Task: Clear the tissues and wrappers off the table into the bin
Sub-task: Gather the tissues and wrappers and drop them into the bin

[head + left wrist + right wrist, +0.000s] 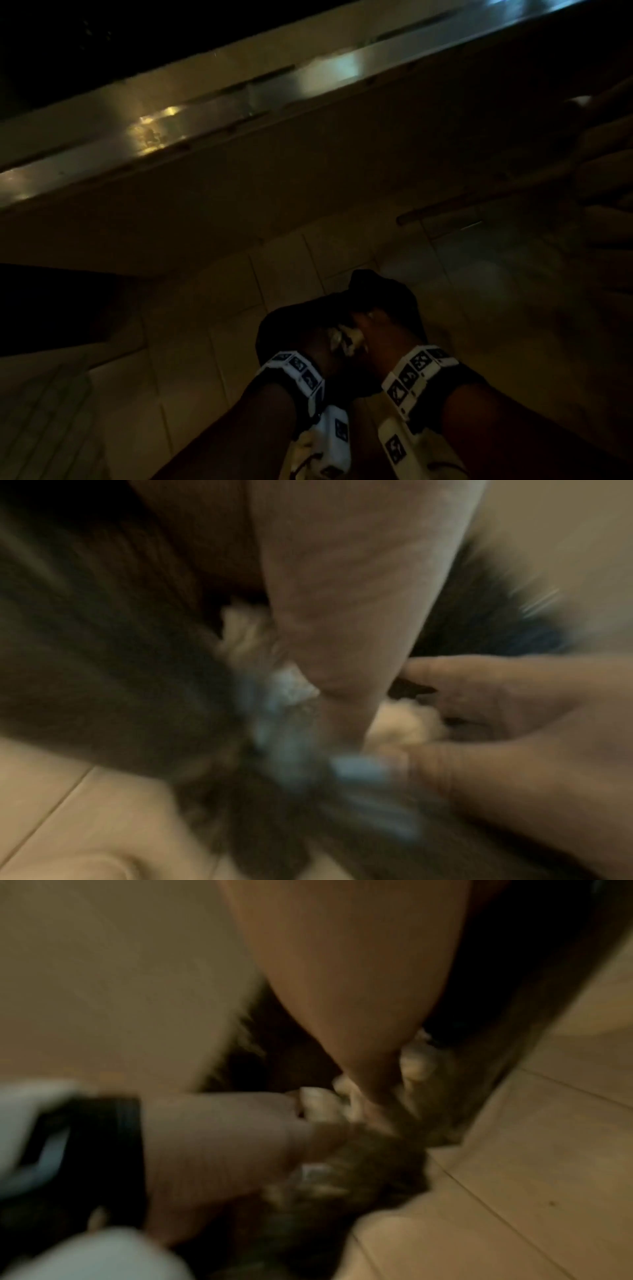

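Both hands meet low over the tiled floor [191, 329], above a dark bin bag [383, 291]. The left hand [318, 346] and right hand [376, 329] each clutch crumpled white tissues [346, 339], bunched between them; a pale blue scrap [359, 767] sits among them.

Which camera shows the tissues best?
The left wrist view: the tissues fill the middle, white and crumpled between both hands, though blurred. The head view shows a small pale wad; the right wrist view shows pale scraps between fingers.
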Available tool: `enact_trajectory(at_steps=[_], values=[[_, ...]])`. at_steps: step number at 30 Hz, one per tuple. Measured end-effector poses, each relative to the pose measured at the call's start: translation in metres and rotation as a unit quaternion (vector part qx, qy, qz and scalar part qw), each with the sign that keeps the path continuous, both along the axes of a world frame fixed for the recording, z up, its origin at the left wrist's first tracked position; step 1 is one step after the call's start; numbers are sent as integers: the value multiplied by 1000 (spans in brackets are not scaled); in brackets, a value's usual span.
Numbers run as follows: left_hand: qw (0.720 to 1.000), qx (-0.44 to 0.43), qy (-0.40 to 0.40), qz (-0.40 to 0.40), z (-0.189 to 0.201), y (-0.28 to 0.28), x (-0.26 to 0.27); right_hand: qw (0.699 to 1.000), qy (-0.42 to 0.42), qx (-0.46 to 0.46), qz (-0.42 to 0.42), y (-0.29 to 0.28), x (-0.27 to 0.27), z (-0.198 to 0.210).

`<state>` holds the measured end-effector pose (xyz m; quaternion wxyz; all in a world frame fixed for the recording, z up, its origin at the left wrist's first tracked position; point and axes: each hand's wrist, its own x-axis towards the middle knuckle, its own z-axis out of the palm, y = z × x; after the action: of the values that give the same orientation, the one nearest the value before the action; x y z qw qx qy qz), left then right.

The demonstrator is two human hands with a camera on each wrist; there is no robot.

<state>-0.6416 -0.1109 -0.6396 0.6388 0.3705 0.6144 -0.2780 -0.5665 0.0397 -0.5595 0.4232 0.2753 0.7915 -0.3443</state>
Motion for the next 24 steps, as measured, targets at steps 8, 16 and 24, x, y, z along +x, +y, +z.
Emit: enact_trajectory(at_steps=[8, 16, 24], values=[[870, 326, 139, 343, 193, -15, 5, 987, 22, -23, -157, -3, 37, 149], [854, 326, 144, 379, 341, -12, -7, 976, 67, -12, -207, -8, 69, 349], [877, 358, 26, 318, 535, 23, 28, 912, 225, 37, -341, -7, 207, 548]])
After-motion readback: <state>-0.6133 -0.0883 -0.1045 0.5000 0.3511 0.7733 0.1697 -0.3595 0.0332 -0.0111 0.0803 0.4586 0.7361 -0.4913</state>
